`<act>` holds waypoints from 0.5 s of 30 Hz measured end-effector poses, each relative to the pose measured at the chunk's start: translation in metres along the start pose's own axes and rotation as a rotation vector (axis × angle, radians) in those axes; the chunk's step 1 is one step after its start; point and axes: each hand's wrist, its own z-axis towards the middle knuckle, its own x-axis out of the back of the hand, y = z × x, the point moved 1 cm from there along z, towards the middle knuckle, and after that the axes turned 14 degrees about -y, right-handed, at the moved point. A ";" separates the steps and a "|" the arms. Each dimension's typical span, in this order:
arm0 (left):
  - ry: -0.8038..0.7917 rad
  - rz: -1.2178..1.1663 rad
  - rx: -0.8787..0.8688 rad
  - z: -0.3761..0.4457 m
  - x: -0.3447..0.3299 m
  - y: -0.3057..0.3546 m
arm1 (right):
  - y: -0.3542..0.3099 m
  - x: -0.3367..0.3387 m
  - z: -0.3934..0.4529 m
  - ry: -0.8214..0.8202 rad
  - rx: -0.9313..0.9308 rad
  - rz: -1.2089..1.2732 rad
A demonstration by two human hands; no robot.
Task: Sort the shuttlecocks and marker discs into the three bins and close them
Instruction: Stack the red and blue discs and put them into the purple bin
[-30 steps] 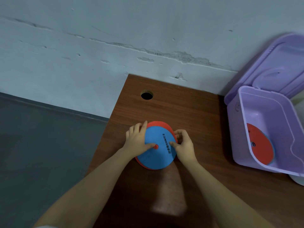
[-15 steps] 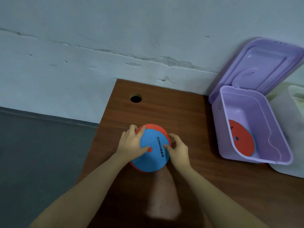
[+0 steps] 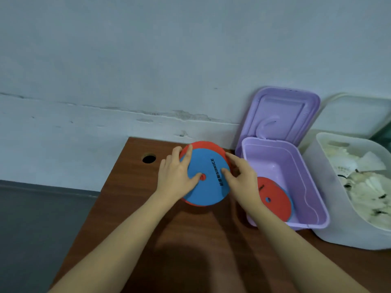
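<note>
Both hands are clamped on a stack of marker discs [image 3: 206, 180], blue on top of red, so it moves as one pile. The left hand [image 3: 177, 178] grips its left edge, thumb at the centre hole; the right hand [image 3: 241, 176] pinches the right edge. The stack hangs over the counter [image 3: 127, 208], just beside the open purple bin [image 3: 313, 199] already holding red discs [image 3: 275, 199]. Farther right, the white bin [image 3: 330, 225] holds shuttlecocks [image 3: 364, 182].

We see a matt blue disc [image 3: 206, 182] over a red disc [image 3: 203, 145], both smooth, on a table [image 3: 131, 208] of glossy brown wood grain, beside a smooth purple plastic bin [image 3: 296, 166] and a translucent white plastic bin [image 3: 338, 225] below a rough, cracked painted wall [image 3: 148, 81].
</note>
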 end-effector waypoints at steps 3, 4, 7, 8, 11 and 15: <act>0.042 -0.020 -0.002 0.022 0.009 0.060 | 0.024 0.055 0.010 0.048 0.023 -0.007; 0.045 -0.038 -0.003 0.028 0.010 0.081 | 0.034 0.073 0.012 0.054 0.023 -0.017; 0.046 -0.050 0.003 0.045 0.003 0.139 | 0.067 0.122 0.015 0.049 0.020 -0.062; 0.046 -0.040 0.009 0.050 -0.001 0.155 | 0.079 0.134 0.016 0.032 0.018 -0.091; -0.003 0.013 0.040 0.061 -0.021 0.192 | 0.111 0.162 0.017 -0.057 0.014 -0.230; -0.122 0.029 0.115 0.062 -0.052 0.221 | 0.141 0.176 0.013 -0.260 -0.085 -0.412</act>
